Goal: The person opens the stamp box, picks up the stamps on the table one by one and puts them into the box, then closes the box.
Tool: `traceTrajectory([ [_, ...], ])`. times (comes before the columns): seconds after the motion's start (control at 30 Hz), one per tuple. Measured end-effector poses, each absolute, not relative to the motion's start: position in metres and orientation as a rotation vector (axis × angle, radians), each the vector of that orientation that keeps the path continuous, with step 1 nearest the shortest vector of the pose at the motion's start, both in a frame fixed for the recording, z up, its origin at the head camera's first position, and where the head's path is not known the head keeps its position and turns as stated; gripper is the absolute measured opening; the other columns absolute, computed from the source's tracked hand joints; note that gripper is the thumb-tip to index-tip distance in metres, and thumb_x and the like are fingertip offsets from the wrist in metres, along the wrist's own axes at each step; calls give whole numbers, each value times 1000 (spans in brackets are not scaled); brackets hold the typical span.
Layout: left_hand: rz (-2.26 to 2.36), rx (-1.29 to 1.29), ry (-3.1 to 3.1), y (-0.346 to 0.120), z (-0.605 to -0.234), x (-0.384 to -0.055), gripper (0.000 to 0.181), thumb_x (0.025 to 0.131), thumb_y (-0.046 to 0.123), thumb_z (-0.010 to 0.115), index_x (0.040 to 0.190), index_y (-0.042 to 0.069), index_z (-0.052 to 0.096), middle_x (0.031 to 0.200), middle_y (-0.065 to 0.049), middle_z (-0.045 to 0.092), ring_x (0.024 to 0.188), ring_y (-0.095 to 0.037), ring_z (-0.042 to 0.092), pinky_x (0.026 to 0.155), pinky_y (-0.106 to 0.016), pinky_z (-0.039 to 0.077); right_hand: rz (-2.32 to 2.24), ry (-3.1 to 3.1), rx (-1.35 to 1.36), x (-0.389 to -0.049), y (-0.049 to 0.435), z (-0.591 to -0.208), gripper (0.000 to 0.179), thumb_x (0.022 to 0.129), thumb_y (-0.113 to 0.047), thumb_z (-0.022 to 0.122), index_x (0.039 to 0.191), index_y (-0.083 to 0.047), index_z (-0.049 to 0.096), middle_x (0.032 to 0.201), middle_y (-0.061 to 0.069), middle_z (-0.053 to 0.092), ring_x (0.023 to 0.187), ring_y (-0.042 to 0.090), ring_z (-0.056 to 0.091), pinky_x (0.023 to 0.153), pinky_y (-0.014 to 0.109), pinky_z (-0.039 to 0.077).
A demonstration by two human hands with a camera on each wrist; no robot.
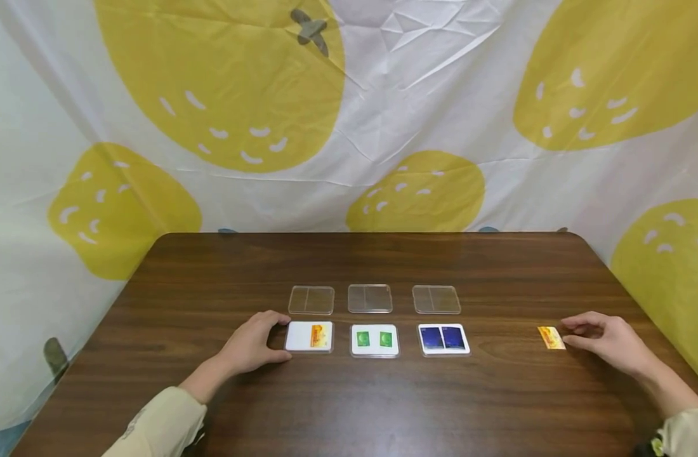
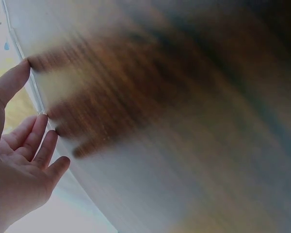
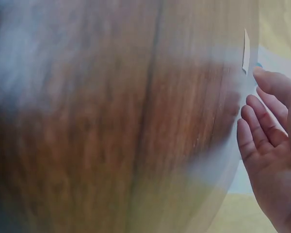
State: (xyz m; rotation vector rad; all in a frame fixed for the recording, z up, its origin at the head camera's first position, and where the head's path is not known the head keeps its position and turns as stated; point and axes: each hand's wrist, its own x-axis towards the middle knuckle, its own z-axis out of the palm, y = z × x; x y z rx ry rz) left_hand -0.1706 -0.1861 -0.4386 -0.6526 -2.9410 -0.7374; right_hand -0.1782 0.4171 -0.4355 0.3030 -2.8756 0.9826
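Note:
In the head view my left hand (image 1: 256, 343) lies at the left edge of a clear case (image 1: 296, 339) whose white insert bears one orange stamp-like picture (image 1: 318, 335). Its thumb and index finger sit by the case's left corners; whether they touch it, I cannot tell. Far to the right, my right hand (image 1: 608, 339) has thumb and fingers spread just beside a loose orange-and-yellow stamp (image 1: 551, 337). From the right wrist view, that stamp (image 3: 246, 51) shows as a thin pale piece, apart from the thumb tip. The left wrist view shows relaxed left fingers (image 2: 41, 145).
Beside the left case stand a case with two green stamps (image 1: 374, 341) and one with two dark blue stamps (image 1: 443, 339). Behind them lie three clear lids (image 1: 311, 300), (image 1: 370, 298), (image 1: 436, 299) in a row. A lemon-patterned cloth (image 1: 383, 95) hangs behind the brown table (image 1: 377, 406).

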Motion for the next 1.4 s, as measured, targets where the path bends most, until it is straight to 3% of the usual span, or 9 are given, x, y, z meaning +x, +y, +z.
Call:
traceTrajectory([
  [0.53, -733, -660, -2950, -183, -436, -170, 55, 65, 25, 80, 109, 1, 58, 108, -10, 59, 106, -28, 52, 90, -43, 41, 815, -2926, 344, -180, 408, -434, 34, 70, -19, 77, 97, 0, 67, 91, 10, 62, 74, -8, 49, 58, 17, 42],
  [1.0, -731, -663, -2935, -182, -436, -170, 55, 65, 25, 80, 109, 1, 58, 107, -9, 59, 106, -28, 52, 91, -43, 41, 718, -2906, 373, -177, 407, -435, 33, 71, -24, 76, 92, 0, 70, 90, 4, 58, 70, -6, 47, 55, 19, 40],
  [1.23, -739, -648, -2929, -184, -437, -170, 55, 63, 24, 81, 108, 1, 58, 107, -9, 59, 105, -28, 52, 90, -43, 41, 765, -2861, 382, -181, 405, -437, 25, 67, -19, 79, 86, -6, 68, 79, -1, 60, 68, -5, 50, 56, 17, 41],
  [1.4, -742, -648, -2928, -184, -437, -170, 55, 64, 24, 81, 108, 1, 58, 107, -9, 59, 105, -28, 52, 90, -43, 42, 820, -2910, 306, -183, 404, -436, 28, 68, -18, 79, 87, -3, 65, 75, 0, 60, 64, -4, 49, 55, 18, 40],
])
